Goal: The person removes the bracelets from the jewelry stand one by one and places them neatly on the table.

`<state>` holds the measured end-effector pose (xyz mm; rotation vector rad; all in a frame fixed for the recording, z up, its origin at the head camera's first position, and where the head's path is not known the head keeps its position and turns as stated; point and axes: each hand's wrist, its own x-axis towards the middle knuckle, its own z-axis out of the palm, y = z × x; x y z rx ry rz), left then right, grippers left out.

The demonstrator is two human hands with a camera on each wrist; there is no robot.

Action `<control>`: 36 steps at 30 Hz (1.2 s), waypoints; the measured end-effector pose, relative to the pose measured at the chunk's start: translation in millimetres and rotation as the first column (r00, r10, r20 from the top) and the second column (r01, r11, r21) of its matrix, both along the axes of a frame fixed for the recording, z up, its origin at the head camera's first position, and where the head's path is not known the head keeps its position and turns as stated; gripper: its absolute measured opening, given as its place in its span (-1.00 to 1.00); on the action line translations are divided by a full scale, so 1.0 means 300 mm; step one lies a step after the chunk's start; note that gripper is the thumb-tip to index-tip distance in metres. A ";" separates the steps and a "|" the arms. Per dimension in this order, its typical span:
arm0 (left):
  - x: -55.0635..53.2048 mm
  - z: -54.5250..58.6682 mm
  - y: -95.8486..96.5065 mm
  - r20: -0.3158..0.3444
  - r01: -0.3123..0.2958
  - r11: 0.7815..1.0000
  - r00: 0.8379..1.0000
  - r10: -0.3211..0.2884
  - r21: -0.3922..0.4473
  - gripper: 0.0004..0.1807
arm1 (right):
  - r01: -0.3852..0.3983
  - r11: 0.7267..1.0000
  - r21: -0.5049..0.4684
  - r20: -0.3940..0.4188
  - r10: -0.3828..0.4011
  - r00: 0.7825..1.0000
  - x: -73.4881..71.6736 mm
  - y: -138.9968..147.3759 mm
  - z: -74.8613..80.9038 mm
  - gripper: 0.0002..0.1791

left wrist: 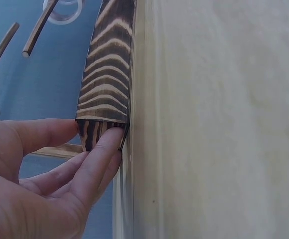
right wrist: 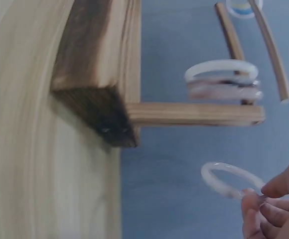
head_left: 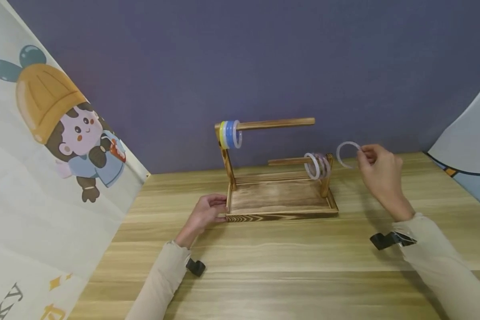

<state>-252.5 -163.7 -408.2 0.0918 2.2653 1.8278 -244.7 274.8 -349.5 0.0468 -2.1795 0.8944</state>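
While the left hand (head_left: 202,214) steadies one end: the wooden rack (head_left: 282,217) sits flat on the tabletop (head_left: 264,271), and I take that hold to be there so the light frame can't slide or tip.

Left-hand grip: thumb and fingertips closed about a corner of the left end of the tray (head_left: 278,195), low down by the tabletop, well out of the way of both bars.

Right-hand grip: the right hand (head_left: 382,175) is raised beyond the rack's other end, thumb and fingers pinched together on the edge of a pale ring.

Pale ring (head_left: 338,153): in the air just outside the right post (head_left: 325,189), near it but not touching, and round neither bar; such a small hold at one edge leaves most of its opening uncovered, which looks to me like the point of it.

Upper bar (head_left: 276,123): fixed to the left post (head_left: 229,171), free at its right tip; the upper rings (head_left: 230,134), yellow, blue and whitish, hang bunched beside the post, where I suppose they're least likely to slip off.

Lower bar (head_left: 286,162): runs the opposite way; the lower rings (head_left: 324,166), one white, others pinkish, hang near its post, too blurred to count surely.

Tray and posts: the broad base probably balances those one-sided bars.
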 end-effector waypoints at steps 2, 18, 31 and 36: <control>0.001 -0.002 -0.004 0.005 -0.004 1.000 1.000 0.003 0.001 -0.56 | 0.009 1.000 0.008 0.035 -0.010 0.999 -0.009 0.012 -0.015 -0.71; 0.001 -0.002 -0.003 -0.004 0.015 1.000 1.000 -0.015 0.010 -0.55 | -0.068 0.997 -0.028 0.308 0.074 0.949 -0.058 0.118 -0.147 -0.67; 0.006 0.000 0.005 -0.021 0.011 1.000 1.000 -0.011 0.019 -0.57 | -0.150 0.966 -0.210 0.448 0.232 0.863 -0.075 0.133 -0.207 -0.64; 0.004 -0.003 0.000 -0.023 0.004 1.000 1.000 -0.004 0.012 -0.57 | -0.175 0.965 -0.196 0.489 0.251 0.835 -0.077 0.132 -0.219 -0.63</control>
